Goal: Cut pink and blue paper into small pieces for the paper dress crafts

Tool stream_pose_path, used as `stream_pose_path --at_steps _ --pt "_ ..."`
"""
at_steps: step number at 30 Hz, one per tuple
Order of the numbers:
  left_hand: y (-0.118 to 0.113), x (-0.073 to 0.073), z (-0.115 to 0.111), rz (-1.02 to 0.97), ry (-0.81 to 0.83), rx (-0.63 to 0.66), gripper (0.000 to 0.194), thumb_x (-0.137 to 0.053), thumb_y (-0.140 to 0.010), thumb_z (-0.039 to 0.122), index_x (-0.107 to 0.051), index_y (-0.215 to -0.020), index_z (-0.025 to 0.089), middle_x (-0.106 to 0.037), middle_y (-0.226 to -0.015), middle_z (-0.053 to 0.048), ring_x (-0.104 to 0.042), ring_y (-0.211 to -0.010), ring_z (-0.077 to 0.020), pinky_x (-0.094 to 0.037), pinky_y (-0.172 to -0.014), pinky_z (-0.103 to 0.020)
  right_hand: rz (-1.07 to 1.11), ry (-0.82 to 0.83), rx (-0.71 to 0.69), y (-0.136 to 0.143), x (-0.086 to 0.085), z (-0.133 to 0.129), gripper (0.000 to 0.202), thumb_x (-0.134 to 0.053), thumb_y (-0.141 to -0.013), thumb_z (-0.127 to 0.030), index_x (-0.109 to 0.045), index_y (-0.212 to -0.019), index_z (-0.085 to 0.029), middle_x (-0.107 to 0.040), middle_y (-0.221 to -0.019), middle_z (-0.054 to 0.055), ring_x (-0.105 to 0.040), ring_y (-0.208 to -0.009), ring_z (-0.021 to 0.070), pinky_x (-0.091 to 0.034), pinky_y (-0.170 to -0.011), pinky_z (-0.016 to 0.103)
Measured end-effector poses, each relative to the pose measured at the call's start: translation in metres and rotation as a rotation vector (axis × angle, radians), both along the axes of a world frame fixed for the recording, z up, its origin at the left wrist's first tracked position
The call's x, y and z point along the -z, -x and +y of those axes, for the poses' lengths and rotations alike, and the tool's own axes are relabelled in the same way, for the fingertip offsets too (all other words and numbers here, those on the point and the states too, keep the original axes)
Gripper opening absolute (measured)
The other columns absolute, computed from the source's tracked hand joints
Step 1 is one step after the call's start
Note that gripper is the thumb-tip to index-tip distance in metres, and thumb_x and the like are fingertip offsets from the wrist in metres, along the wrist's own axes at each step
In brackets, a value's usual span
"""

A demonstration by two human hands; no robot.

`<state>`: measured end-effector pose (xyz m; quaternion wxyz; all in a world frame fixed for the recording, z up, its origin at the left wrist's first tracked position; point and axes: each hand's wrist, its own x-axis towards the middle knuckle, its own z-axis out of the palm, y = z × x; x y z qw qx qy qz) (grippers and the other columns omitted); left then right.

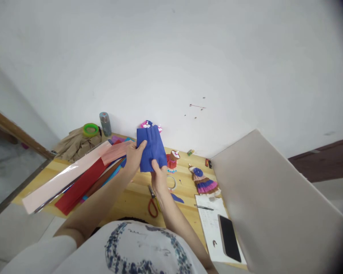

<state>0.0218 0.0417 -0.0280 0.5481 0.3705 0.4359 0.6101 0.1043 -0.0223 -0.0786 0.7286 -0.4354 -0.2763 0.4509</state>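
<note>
A blue sheet of crepe paper (151,146) is held up over the table between my two hands. My left hand (134,156) pinches its left edge, thumb on the front. Lower down, my right hand (159,173) grips the bottom right part, also with the thumb in front. The fingers behind the sheet are hidden. Red-handled scissors (152,205) lie on the table below my hands. Just right of the sheet stands a small figure in a red paper dress (172,161), near a roll of tape (171,182) and a blue paper scrap (177,198).
Long pink, red, brown and blue paper strips (82,184) fill the left side. Behind them are a bunched beige cloth (76,145), a green ring (90,129) and a flask (105,124). To the right lie a layered paper dress (204,182), written sheets (207,224), a phone (229,238) and an upright board (274,201).
</note>
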Motion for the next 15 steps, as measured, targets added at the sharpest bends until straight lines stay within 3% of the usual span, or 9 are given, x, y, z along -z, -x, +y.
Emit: stream_pose_path --at_steps 5,9,15 --pt "-0.002 -0.004 -0.002 -0.024 -0.032 0.070 0.030 -0.076 -0.068 0.043 -0.070 -0.073 0.014 -0.067 -0.063 -0.001 -0.062 -0.058 -0.0161 -0.051 -0.060 -0.027 -0.029 0.033 0.173 -0.002 -0.006 0.006 0.061 -0.080 -0.065 -0.028 -0.061 -0.121 -0.018 -0.071 -0.118 0.009 -0.068 -0.105 0.0228 -0.047 -0.104 0.044" --pt "0.000 -0.007 -0.001 -0.075 0.017 0.138 0.035 -0.079 -0.064 0.046 -0.069 -0.073 0.014 -0.068 -0.064 -0.002 -0.062 -0.057 -0.0160 -0.049 -0.058 -0.027 -0.002 0.035 0.181 -0.006 -0.006 0.005 0.064 -0.079 -0.066 -0.030 -0.058 -0.125 -0.018 -0.071 -0.119 0.009 -0.068 -0.105 0.0216 -0.050 -0.101 0.041" --pt "0.017 -0.019 0.005 -0.115 0.121 0.413 0.043 -0.078 -0.065 0.054 -0.067 -0.074 0.013 -0.063 -0.060 -0.004 -0.054 -0.049 -0.0124 -0.039 -0.045 -0.023 0.040 0.064 0.214 -0.006 -0.006 0.003 0.065 -0.081 -0.062 -0.029 -0.059 -0.122 -0.018 -0.070 -0.121 0.009 -0.068 -0.104 0.0210 -0.050 -0.101 0.040"
